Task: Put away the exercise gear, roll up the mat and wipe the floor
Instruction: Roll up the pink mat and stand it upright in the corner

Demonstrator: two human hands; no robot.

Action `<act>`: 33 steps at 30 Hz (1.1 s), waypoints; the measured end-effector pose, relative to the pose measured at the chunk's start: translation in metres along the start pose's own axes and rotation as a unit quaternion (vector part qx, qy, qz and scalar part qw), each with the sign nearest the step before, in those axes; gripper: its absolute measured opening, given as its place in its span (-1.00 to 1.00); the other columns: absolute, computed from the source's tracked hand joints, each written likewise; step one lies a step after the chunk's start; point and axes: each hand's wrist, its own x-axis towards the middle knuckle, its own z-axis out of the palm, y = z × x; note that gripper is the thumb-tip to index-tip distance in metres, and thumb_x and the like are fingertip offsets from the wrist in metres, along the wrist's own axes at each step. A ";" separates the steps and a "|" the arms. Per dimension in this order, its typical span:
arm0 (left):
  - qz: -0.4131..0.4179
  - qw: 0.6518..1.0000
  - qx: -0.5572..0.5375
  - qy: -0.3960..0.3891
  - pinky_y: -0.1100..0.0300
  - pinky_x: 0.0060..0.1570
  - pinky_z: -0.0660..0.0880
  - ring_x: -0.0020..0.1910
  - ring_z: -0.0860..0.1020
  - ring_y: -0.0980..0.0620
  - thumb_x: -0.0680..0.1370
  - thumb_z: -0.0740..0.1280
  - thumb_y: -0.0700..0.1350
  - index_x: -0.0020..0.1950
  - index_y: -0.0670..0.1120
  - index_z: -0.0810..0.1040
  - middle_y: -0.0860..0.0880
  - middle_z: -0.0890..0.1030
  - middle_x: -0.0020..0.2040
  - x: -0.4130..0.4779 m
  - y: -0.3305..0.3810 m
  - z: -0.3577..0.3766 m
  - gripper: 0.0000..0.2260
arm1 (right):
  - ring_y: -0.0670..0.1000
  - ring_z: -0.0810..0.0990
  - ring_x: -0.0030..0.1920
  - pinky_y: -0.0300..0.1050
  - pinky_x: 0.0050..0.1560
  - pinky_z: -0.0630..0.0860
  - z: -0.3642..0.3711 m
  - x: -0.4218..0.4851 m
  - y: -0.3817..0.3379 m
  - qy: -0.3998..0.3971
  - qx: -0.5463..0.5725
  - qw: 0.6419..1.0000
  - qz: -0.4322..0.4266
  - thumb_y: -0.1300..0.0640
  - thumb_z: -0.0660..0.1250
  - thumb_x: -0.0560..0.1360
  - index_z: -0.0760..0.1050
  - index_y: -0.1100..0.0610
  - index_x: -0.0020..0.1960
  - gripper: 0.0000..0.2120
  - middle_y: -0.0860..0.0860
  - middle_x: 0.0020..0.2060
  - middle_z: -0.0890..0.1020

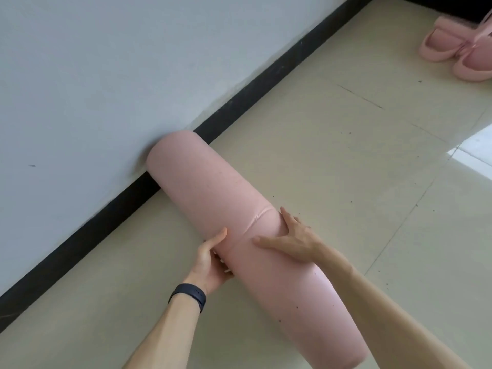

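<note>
A pink exercise mat (207, 187), fully rolled into a thick cylinder, lies on the tiled floor. Its far end presses against the white wall and black skirting. My left hand (213, 259), with a dark band on the wrist, cups the roll's left underside, thumb on top. My right hand (290, 239) lies flat over the roll's right side, fingers spread. Both hands hold the roll near its middle. A crease crosses the mat just above my hands.
The white wall (80, 75) and black skirting board (80, 243) run diagonally along the left. A pair of pink slippers (458, 49) sits on the floor at the top right. Beige floor tiles (372, 155), speckled with dark bits, spread to the right.
</note>
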 end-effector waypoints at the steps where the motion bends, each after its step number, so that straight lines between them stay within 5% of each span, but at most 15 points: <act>1: 0.007 1.000 -0.002 0.013 0.00 -0.08 0.56 0.02 0.59 -0.17 0.23 0.58 0.09 0.32 -0.03 0.53 -0.13 0.66 0.16 -0.009 -0.001 0.004 -0.32 | 0.11 0.17 0.52 0.12 0.46 0.24 -0.003 -0.007 0.002 -0.009 0.005 1.000 0.000 -0.37 0.52 0.13 -0.10 -0.27 0.56 0.19 -0.05 0.55 0.15; 4: 0.045 0.996 0.072 0.006 0.08 -0.26 0.50 -0.05 0.56 -0.09 0.13 0.64 0.00 0.35 0.07 0.37 -0.06 0.62 0.15 -0.057 0.006 0.035 -0.16 | 0.14 0.33 0.39 0.04 0.30 0.35 -0.028 -0.059 0.006 -0.046 0.061 0.997 0.004 -0.18 0.56 0.05 0.00 -0.42 0.48 0.14 0.01 0.39 0.28; 7: 0.081 0.979 0.183 -0.035 0.02 -0.13 0.57 0.08 0.63 -0.06 0.11 0.65 -0.13 0.35 0.21 0.24 0.04 0.66 0.15 -0.123 0.031 0.085 -0.07 | 0.02 0.50 0.20 0.16 0.23 0.46 -0.073 -0.137 -0.012 -0.015 0.211 0.977 0.000 -0.24 0.55 0.01 0.26 -0.21 0.35 -0.04 -0.02 0.28 0.42; 9: 0.101 0.965 0.229 -0.074 -0.02 0.08 0.58 0.15 0.63 -0.04 0.13 0.66 -0.20 0.36 0.25 0.17 -0.01 0.64 0.19 -0.176 0.056 0.129 -0.01 | -0.07 0.52 0.16 0.18 0.22 0.48 -0.109 -0.194 -0.037 0.020 0.264 0.964 -0.011 -0.38 0.52 0.03 0.22 -0.08 0.35 0.00 -0.08 0.25 0.48; 13: 0.084 0.939 0.301 -0.147 -0.10 0.21 0.54 0.21 0.58 -0.01 0.18 0.65 -0.10 0.26 0.30 0.22 0.04 0.54 0.28 -0.289 0.124 0.217 -0.15 | -0.08 0.54 0.20 0.18 -0.01 0.55 -0.196 -0.309 -0.099 0.051 0.293 0.953 -0.054 -0.37 0.55 0.15 0.01 -0.44 0.41 0.01 -0.26 0.22 0.50; 17: 0.058 0.920 0.347 -0.175 -0.29 0.24 0.47 0.29 0.50 -0.05 0.10 0.64 0.23 0.32 0.12 0.26 0.03 0.48 0.35 -0.396 0.188 0.295 -0.09 | -0.10 0.63 0.10 0.21 0.13 0.55 -0.271 -0.419 -0.149 0.077 0.300 0.949 -0.057 -0.16 0.63 0.12 0.24 -0.28 0.40 -0.05 -0.25 0.11 0.61; 21: 0.087 0.898 0.391 -0.184 -0.23 0.17 0.50 0.28 0.48 -0.03 0.17 0.64 0.06 0.43 0.37 0.10 0.07 0.45 0.32 -0.480 0.230 0.364 0.01 | -0.16 0.55 0.09 -0.07 -0.10 0.54 -0.322 -0.505 -0.190 0.103 0.310 0.942 -0.084 0.08 0.61 0.15 0.03 -0.37 0.39 0.05 -0.26 0.18 0.46; 25: 0.089 0.873 0.435 -0.203 -0.26 0.30 0.40 0.30 0.45 -0.01 0.23 0.60 -0.09 0.44 0.49 0.05 0.10 0.47 0.33 -0.522 0.267 0.417 0.03 | -0.22 0.48 0.11 -0.20 -0.15 0.44 -0.370 -0.544 -0.223 0.108 0.313 0.937 -0.113 0.18 0.55 0.17 -0.02 -0.39 0.39 0.07 -0.27 0.23 0.42; 33: 0.101 0.897 0.372 -0.218 -0.24 0.18 0.53 0.31 0.47 -0.03 0.23 0.58 -0.16 0.43 0.35 0.22 0.14 0.42 0.37 -0.482 0.348 0.529 -0.08 | -0.01 0.51 0.27 0.09 -0.03 0.54 -0.494 -0.493 -0.288 0.142 0.313 0.933 -0.104 -0.04 0.67 0.07 0.25 -0.39 0.32 -0.04 -0.12 0.33 0.46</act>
